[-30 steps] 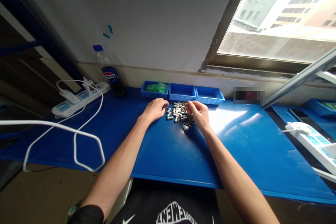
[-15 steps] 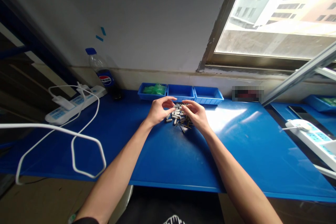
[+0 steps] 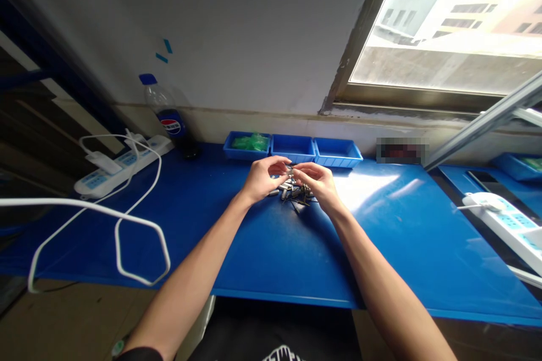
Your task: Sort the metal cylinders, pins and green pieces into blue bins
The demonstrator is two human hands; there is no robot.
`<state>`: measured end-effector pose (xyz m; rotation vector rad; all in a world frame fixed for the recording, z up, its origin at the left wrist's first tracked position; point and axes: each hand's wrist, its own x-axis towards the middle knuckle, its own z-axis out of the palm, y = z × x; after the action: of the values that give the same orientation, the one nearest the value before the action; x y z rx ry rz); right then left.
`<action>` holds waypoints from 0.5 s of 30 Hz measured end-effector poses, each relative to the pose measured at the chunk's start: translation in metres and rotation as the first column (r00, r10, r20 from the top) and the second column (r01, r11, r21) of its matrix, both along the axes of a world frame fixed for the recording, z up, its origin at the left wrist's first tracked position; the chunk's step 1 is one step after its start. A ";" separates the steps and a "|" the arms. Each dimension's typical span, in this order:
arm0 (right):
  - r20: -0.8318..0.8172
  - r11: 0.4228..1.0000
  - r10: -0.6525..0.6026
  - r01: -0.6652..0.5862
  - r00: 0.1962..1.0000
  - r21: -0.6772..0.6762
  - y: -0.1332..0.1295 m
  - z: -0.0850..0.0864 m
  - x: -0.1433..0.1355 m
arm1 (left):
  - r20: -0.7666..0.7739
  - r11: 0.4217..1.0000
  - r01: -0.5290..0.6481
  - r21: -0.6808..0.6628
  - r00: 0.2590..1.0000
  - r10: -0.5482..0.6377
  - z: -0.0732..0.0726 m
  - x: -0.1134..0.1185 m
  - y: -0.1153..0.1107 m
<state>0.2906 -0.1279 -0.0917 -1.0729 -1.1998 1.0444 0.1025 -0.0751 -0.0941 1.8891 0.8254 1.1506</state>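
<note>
A pile of small metal parts [image 3: 300, 196], silver cylinders mixed with thin dark and brass-coloured pins, lies on the blue tabletop [image 3: 292, 254]. Over its far side my left hand [image 3: 266, 177] is closed in a pinch, thumb and fingers curved to the right. Facing it, my right hand [image 3: 317, 181] pinches too, its fingertips almost meeting those of the left. Something small and pale shows between the two sets of fingertips, too small to name. Both hands cover the back of the pile.
Three blue bins stand in a row by the wall; the left bin [image 3: 231, 152] holds green plastic bags [image 3: 252, 142]. A cola bottle [image 3: 171, 121], a power strip [image 3: 95, 181] and a looping white cable [image 3: 163, 237] are at left. Another power strip [image 3: 503, 220] sits at right.
My hands have drawn closer together over the pile, with the left moving slightly right. Their fingertips now nearly touch. The view has shifted a little.
</note>
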 end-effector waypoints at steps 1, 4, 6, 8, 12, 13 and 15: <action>0.000 1.000 -0.022 0.022 1.000 -0.001 0.002 -0.001 0.000 | -0.069 0.999 -0.030 0.039 0.997 0.033 0.000 -0.003 0.002; -0.007 0.996 -0.087 0.087 0.996 0.036 0.010 -0.003 0.001 | -0.372 0.980 -0.066 0.189 0.919 0.134 0.000 -0.016 0.008; -0.024 0.993 -0.090 0.091 0.996 0.080 0.016 -0.005 0.001 | -0.487 0.977 -0.075 0.200 0.858 0.165 -0.001 -0.023 0.011; -0.012 0.991 -0.071 0.072 0.997 0.109 0.021 -0.007 0.002 | -0.539 0.981 -0.069 0.180 0.827 0.157 -0.003 -0.026 0.011; 0.029 0.988 -0.097 0.093 0.995 0.120 0.022 -0.011 0.006 | -0.591 0.971 -0.098 0.217 0.779 0.211 -0.003 -0.021 0.007; 0.031 0.988 -0.104 0.099 0.994 0.119 0.021 -0.011 0.007 | -0.601 0.964 -0.113 0.241 0.762 0.240 -0.003 -0.019 0.005; 0.033 0.988 -0.108 0.103 0.994 0.112 0.017 -0.011 0.009 | -0.614 0.955 -0.132 0.264 0.741 0.272 -0.003 -0.017 0.004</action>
<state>0.3000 -0.1114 -0.1024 -1.0629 -1.2049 0.8690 0.0856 -0.0712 -0.0972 2.4718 1.3603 0.6982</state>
